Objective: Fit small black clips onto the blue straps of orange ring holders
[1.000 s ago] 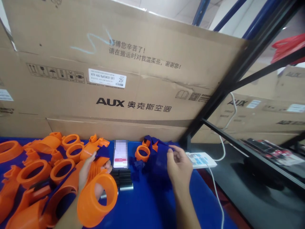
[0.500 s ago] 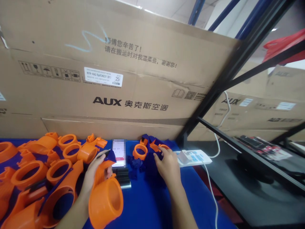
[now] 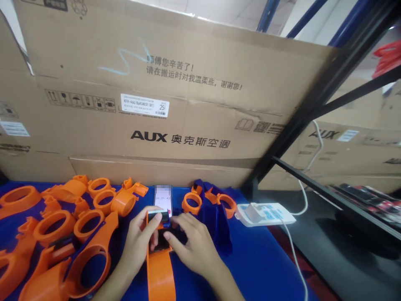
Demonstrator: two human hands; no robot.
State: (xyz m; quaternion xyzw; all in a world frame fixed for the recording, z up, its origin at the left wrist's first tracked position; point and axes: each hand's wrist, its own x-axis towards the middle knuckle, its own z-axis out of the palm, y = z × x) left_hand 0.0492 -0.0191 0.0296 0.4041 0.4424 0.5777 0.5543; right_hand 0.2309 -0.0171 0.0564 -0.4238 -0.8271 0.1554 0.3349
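Observation:
My left hand is closed on an orange tape dispenser, its thumb pressing a black strip near the upper end. The dispenser's wide curved part points down toward me. On the right side of its head sits a small dark-blue piece. My right hand is curled against that head, thumb and fingers bent close to the blue piece; whatever lies between its fingertips is hidden. Just behind both hands lies a phone showing a timer.
Several orange dispenser bodies crowd the left of the blue tabletop. Dark-blue plastic pieces and two orange rings lie right of the phone. A white power strip with a cable is farther right. A large cardboard box stands behind.
My right hand has come left from the blue pieces to the dispenser's head. My left hand has turned the dispenser and brought it right, in front of the phone. The view has shifted slightly left.

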